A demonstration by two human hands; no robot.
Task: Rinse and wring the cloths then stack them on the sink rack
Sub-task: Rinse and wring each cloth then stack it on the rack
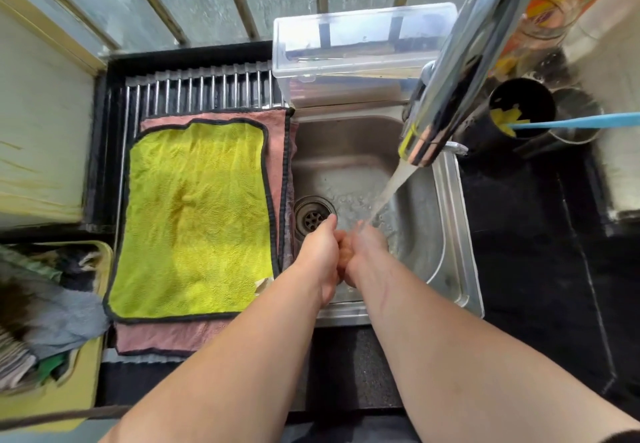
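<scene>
Over the steel sink (450, 221) my left hand (320, 255) and my right hand (363, 255) are pressed together, both closed on a small bunched orange cloth (343, 255), mostly hidden between them. Water (391, 186) runs from the chrome tap (460, 72) onto my right hand. On the slatted sink rack (201, 91) at left, a yellow-green cloth (197, 217) lies flat on top of a pink cloth (277, 152) with a dark border.
A clear plastic box (360, 51) stands behind the sink. A yellow tub (79, 373) with several crumpled cloths sits at lower left. At right, a black cup (519, 110) with a blue-handled tool stands on the dark counter (526, 269). The drain (313, 216) lies near my left hand.
</scene>
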